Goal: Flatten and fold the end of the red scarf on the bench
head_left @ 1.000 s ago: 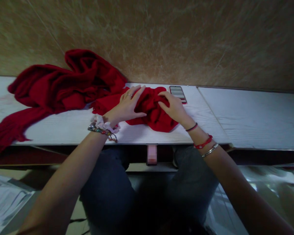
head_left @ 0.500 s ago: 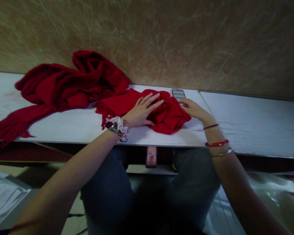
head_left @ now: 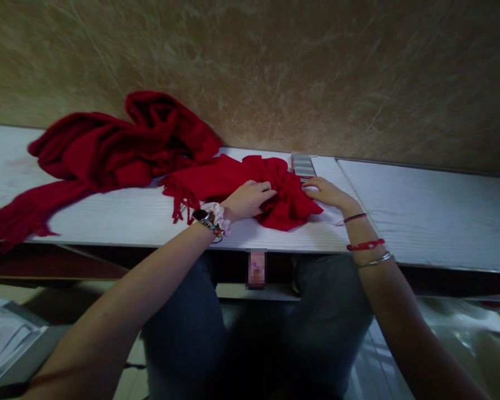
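Note:
A fringed red scarf (head_left: 220, 176) lies bunched on the white tabletop. My left hand (head_left: 250, 199) is closed on its gathered middle, fingers curled into the folds. At the bunch's right edge is my right hand (head_left: 327, 193), its fingers loosely bent, with a gap showing between finger and thumb. Its fingertips meet the cloth's edge; I cannot make out any grip there. Behind the bunch, against the wall, lies a flat grey rectangular object (head_left: 303, 164), partly covered. A second heap of red fringed cloth (head_left: 104, 147) lies to the left, touching the scarf.
The narrow white table (head_left: 433, 216) runs along a brown marbled wall (head_left: 250, 72). A small blurred-out item (head_left: 256, 269) shows below the table's front edge, between my knees. Papers (head_left: 8, 339) sit in a grey holder at lower left.
My left hand has gone from lying spread on the scarf to curling its fingers into it, moving slightly right and down. The bunch is more gathered. My right hand has shifted slightly down.

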`<state>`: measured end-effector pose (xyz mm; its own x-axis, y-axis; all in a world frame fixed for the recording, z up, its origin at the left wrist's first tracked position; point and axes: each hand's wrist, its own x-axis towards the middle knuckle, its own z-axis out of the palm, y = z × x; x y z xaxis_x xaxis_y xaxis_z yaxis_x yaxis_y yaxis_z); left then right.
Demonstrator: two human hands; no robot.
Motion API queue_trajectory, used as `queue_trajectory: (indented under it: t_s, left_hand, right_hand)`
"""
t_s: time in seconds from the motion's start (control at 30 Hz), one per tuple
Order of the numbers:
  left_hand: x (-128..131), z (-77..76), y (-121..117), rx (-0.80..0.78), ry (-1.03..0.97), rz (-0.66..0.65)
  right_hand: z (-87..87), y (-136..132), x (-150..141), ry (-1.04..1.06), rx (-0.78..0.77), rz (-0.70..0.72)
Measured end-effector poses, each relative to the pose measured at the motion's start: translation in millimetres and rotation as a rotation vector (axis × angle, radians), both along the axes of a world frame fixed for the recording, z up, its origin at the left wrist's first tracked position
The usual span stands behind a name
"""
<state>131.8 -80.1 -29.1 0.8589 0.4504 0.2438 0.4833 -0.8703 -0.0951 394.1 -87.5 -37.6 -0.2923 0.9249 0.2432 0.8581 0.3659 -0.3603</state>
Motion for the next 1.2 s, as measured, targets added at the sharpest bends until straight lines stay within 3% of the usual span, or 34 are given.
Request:
queue_trajectory:
  t_s: [0.13, 0.27, 0.53, 0.7, 0.8, 0.87, 0.93, 1.0, 1.03, 1.1, 1.2]
  left_hand:
    - [1.0, 3.4, -4.5, 0.05, -0.076, -0.024]
    - [4.6, 0.7, -4.1, -0.046, -0.048, -0.09]
    - [17.6, -3.1, -0.3, -0.095, -0.036, 0.078]
    - [9.6, 15.9, 2.1, -0.007, -0.108, 0.126]
    - [-18.4, 33.1, 9.4, 0.052, -0.341, 0.403]
    - [-44.9, 41.2, 15.2, 0.11, -0.498, 0.746]
    - [-70.7, 44.7, 18.9, 0.065, -0.539, 1.069]
    - [-88.0, 45.2, 17.7, 0.022, -0.536, 1.264]
    - [-91.7, 45.3, 14.9, 0.037, -0.572, 1.293]
    - [-88.4, 46.8, 6.0, 0.118, -0.639, 1.218]
    - [-65.8, 48.8, -8.0, 0.261, -0.618, 0.914]
  right_hand:
    - [3.7, -1.9, -4.5, -0.016, -0.027, 0.01]
    - [5.5, -3.7, -6.2, 0.002, -0.03, 0.001]
    - [-0.5, -1.7, -1.6, 0.024, -0.022, -0.043]
    - [1.8, -3.4, -3.0, 0.002, -0.029, -0.158]
    - [4.9, -6.0, -5.0, 0.02, -0.064, -0.175]
    - [5.5, -6.8, -6.3, 0.023, -0.063, -0.215]
    - [4.4, -6.3, -8.0, 0.025, -0.05, -0.226]
    - [2.2, -4.8, -10.7, 0.035, -0.034, -0.188]
    - [0.7, -4.1, -12.7, 0.039, -0.018, -0.154]
    - [-2.6, -3.2, -18.4, 0.04, 0.022, -0.083]
    - [-8.5, -4.2, -31.5, 0.016, 0.052, -0.01]
